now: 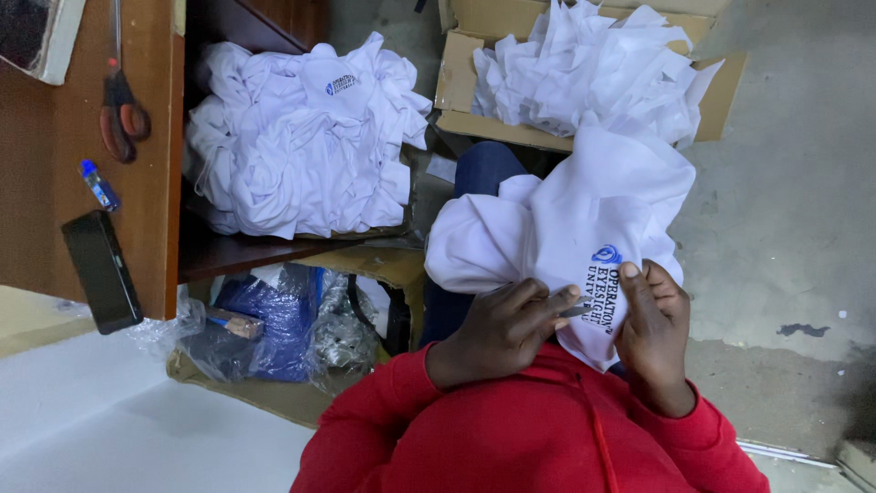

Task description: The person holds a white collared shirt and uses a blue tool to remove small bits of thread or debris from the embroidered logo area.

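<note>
A white garment (566,219) with a printed blue-and-black emblem is held over the lap, in front of a red sweater (520,438), below an open cardboard box (456,78) filled with more white cloth. The left hand (497,333) is laid on the garment with its fingers (547,301) pinched around a small grey tool (577,311) beside the emblem, while the fabric's edge is gripped by the closed fingers of the right hand (655,324). Scissors (120,110), a small blue bottle (97,183) and a black phone (100,269) are seen near the bench (55,164) edge, beside a shelf pile of white garments (301,137).
</note>
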